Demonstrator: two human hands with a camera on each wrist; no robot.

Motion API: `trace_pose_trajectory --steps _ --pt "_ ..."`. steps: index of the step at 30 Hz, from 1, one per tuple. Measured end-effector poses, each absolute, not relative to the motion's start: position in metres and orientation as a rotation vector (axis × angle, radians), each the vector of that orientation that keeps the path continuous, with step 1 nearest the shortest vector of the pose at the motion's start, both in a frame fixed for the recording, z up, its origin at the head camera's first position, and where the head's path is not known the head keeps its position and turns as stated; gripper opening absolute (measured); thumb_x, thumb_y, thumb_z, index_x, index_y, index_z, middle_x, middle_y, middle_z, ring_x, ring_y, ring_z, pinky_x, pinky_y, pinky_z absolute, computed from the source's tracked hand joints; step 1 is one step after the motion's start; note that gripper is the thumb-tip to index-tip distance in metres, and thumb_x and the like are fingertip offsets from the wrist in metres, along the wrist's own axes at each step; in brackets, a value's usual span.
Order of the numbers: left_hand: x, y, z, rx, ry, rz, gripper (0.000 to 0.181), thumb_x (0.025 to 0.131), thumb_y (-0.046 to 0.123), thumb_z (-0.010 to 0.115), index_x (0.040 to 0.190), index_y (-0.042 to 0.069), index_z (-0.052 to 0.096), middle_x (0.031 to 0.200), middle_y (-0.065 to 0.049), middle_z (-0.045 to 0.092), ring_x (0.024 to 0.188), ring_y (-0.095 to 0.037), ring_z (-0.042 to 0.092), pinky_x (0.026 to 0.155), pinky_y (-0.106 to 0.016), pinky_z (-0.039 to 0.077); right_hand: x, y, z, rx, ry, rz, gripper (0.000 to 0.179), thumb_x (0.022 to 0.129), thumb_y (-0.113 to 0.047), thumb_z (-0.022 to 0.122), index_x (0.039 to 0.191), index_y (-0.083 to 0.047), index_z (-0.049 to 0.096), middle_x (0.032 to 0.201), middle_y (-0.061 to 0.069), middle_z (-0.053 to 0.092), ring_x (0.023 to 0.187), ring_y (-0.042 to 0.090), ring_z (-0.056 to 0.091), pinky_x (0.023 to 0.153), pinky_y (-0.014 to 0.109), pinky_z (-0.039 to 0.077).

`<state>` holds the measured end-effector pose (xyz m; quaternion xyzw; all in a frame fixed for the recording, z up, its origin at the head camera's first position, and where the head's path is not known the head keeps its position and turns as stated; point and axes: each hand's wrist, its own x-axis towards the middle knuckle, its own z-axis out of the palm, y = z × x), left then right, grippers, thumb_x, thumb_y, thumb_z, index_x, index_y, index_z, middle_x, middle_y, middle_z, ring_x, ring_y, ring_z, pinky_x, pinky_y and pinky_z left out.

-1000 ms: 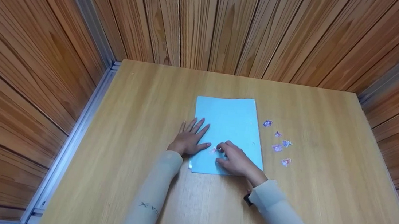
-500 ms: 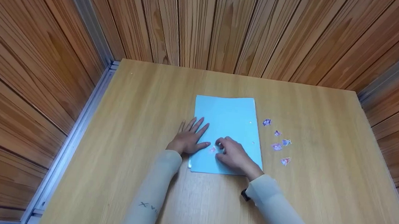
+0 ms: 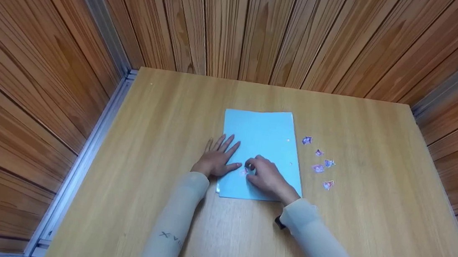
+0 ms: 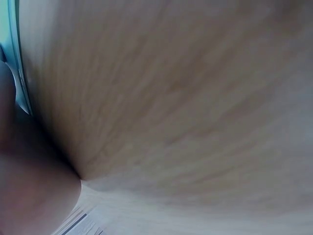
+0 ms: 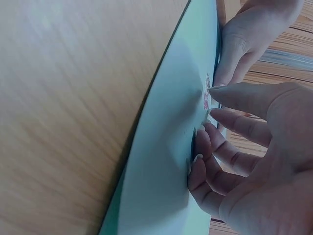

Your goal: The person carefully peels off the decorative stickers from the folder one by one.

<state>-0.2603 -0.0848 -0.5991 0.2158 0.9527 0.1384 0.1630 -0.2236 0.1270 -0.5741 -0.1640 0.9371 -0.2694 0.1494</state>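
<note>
A light blue folder [image 3: 261,140] lies flat on the table. My left hand [image 3: 216,161] rests flat on its left edge, fingers spread and thumb reaching over the blue surface. Just past that thumb is a small pink sticker [image 3: 244,171] on the folder. Over the folder's lower part is my right hand [image 3: 265,175], its thumb and index fingertips right at the sticker. In the right wrist view the thumb tip overlaps the pink print [image 5: 207,90], with a gap between thumb and index finger; the other fingers are bent against the folder. The left wrist view shows mostly blurred tabletop.
Several small purple and pink stickers lie right of the folder, among them a dark purple one [image 3: 307,140] and a reddish one [image 3: 327,184]. Two tiny pale spots mark the folder's right side. Wood-panelled walls [image 3: 259,30] enclose the wooden table [image 3: 163,109].
My right hand has shifted slightly left, bringing its thumb and index fingertips closer to the pink sticker. The left hand stays in place.
</note>
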Motion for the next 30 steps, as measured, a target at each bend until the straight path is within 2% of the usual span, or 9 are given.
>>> trace_pose_trajectory --steps 7,12,19,26,30 --pt "-0.263 -0.084 -0.602 0.609 2.697 0.403 0.078 0.103 0.063 0.039 0.166 0.029 0.010 0.174 0.000 -0.004 0.158 -0.029 -0.010 0.123 -0.060 -0.006 -0.225 0.126 -0.577 -0.466 2.704 -0.782 0.026 0.096 -0.015 0.070 0.122 -0.011 0.070 0.109 0.005 0.063 0.100 0.024 0.062 0.089 0.043 0.053" --pt "-0.268 -0.084 -0.612 0.585 2.669 0.408 0.079 0.102 0.065 0.038 0.166 0.031 0.006 0.173 0.004 -0.011 0.157 -0.025 -0.017 0.123 -0.057 -0.013 -0.228 0.126 -0.576 -0.485 2.687 -0.800 0.017 0.095 -0.012 0.070 0.112 -0.009 0.072 0.104 0.005 0.063 0.095 0.025 0.060 0.087 0.044 0.052" --pt "-0.273 -0.084 -0.621 0.584 2.674 0.420 0.080 0.101 0.068 0.038 0.166 0.033 0.004 0.172 0.005 -0.012 0.157 -0.024 -0.019 0.122 -0.057 -0.014 -0.227 0.126 -0.576 -0.447 2.687 -0.815 0.028 0.096 -0.013 0.069 0.123 -0.008 0.070 0.108 0.007 0.065 0.101 0.027 0.062 0.091 0.045 0.053" --pt "-0.272 -0.083 -0.621 0.570 2.681 0.417 0.079 0.102 0.067 0.038 0.165 0.035 0.003 0.172 0.007 -0.014 0.156 -0.022 -0.021 0.121 -0.057 -0.017 -0.227 0.125 -0.575 -0.442 2.682 -0.851 0.025 0.097 -0.011 0.067 0.121 -0.007 0.072 0.107 0.007 0.066 0.101 0.025 0.063 0.090 0.043 0.054" --pt "-0.266 -0.083 -0.611 0.578 2.691 0.406 0.079 0.102 0.066 0.038 0.166 0.033 0.005 0.173 0.004 -0.010 0.157 -0.026 -0.016 0.122 -0.059 -0.012 -0.226 0.125 -0.574 -0.436 2.664 -0.841 0.024 0.097 -0.011 0.067 0.121 -0.007 0.070 0.107 0.006 0.066 0.099 0.025 0.063 0.090 0.043 0.054"
